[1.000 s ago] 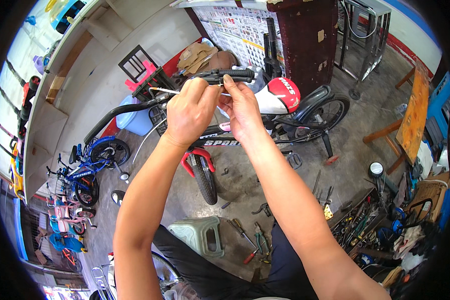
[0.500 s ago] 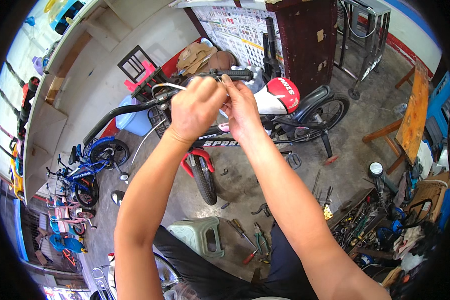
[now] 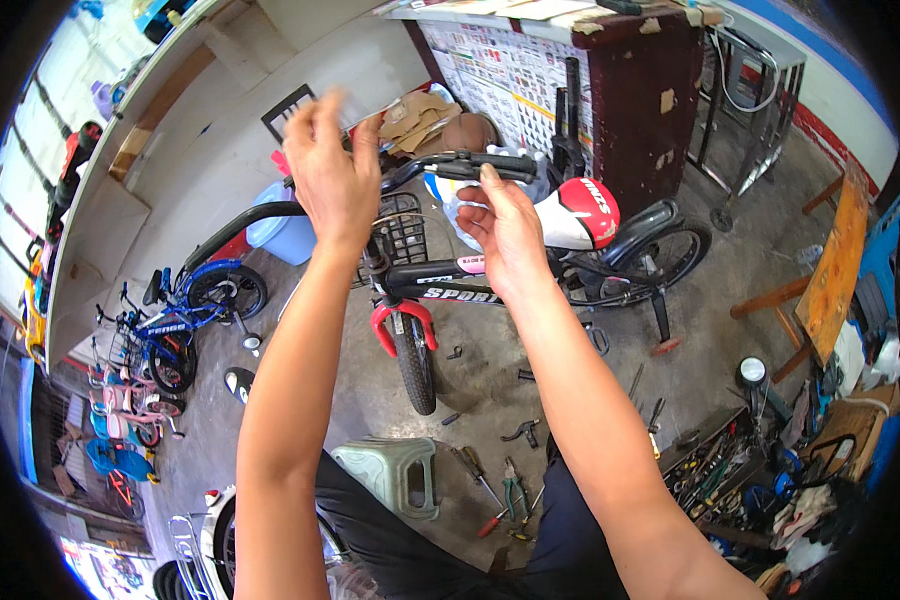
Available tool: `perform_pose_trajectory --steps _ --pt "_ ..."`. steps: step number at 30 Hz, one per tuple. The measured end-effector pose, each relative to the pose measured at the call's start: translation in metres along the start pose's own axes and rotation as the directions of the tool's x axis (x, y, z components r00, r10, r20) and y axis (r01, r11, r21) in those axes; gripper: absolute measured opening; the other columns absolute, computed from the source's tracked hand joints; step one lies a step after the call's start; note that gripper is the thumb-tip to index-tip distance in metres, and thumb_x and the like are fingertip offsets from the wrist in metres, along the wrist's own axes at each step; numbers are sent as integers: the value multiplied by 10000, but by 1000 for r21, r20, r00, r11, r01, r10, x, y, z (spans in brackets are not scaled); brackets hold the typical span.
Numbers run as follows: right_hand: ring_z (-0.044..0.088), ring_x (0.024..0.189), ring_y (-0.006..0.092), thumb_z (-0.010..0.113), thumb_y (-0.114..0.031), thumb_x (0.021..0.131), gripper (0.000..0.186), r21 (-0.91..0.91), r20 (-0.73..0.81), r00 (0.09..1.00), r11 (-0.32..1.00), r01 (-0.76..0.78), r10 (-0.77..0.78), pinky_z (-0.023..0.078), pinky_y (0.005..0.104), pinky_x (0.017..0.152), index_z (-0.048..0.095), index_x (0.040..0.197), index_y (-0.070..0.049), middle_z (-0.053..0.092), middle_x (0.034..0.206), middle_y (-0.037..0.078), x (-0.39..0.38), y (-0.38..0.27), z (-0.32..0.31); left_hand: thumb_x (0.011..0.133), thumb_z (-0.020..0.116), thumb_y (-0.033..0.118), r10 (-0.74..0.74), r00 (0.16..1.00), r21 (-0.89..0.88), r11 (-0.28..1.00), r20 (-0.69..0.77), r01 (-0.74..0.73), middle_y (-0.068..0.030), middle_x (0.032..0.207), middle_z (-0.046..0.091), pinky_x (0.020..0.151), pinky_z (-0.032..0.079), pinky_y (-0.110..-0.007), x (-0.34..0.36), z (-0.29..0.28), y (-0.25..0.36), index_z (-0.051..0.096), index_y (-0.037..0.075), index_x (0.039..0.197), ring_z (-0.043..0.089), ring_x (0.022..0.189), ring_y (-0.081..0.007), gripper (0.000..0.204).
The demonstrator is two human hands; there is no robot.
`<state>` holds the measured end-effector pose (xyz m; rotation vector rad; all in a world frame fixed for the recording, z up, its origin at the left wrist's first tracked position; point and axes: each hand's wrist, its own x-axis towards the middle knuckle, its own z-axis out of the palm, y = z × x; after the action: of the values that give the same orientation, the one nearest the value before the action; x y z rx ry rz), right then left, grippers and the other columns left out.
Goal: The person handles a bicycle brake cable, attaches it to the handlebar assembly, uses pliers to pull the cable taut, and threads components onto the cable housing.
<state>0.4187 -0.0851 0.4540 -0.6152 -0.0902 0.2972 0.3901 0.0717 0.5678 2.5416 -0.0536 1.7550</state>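
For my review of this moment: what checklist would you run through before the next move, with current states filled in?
1. Right hand positioned at the black handlebar grip: ok.
2. Right hand's hold on any thin part: cannot tell; its fingers are partly curled and hide the palm.
3. Left hand away from the handlebar grip: ok; raised to its left, fingers apart and blurred.
4. Small bike standing upright: ok; its front wheel points toward the person.
5. Floor free of loose parts: not ok; a black lever and green-handled pliers lie there.
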Motion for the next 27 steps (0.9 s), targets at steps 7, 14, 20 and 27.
perform_pose_trajectory --steps 7,14,20,27 --pt "641 746 110 728 -530 978 517 -45 -54 998 998 -48 45 546 279 732 596 1139 -57 651 998 53 -6 9 3 935 799 312 -177 970 139 970 -168 201 -348 1625 275 1263 272 -494 -31 -41 -35 204 -135 1597 239 1556 -459 996" --pt "567 1091 211 648 -620 951 696 17 -461 887 999 48 -35 438 420 971 547 1377 -79 567 1217 91 10 18 -27 892 741 50 -448 795 -91 847 408 524 -307 1572 345 1065 478 -472 -285 -97 52 291 -33 1612 499 1344 -427 853" --pt "559 1167 209 695 -271 981 505 -423 -343 803 843 332 -488 443 342 988 537 1393 -26 575 1326 108 10 3 -27 920 765 113 -482 207 137 585 852 799 -257 1565 378 897 598 -385 -472 -209 106 463 26 1522 673 1176 -304 679" --pt "585 1218 322 682 -201 963 287 -853 194 653 203 481 -732 438 423 1080 689 1200 -39 641 1256 139 15 -25 -15 961 712 330 -351 42 202 629 936 751 -172 1482 569 970 558 -460 -490 -256 95 801 119 1057 680 1164 -375 248"
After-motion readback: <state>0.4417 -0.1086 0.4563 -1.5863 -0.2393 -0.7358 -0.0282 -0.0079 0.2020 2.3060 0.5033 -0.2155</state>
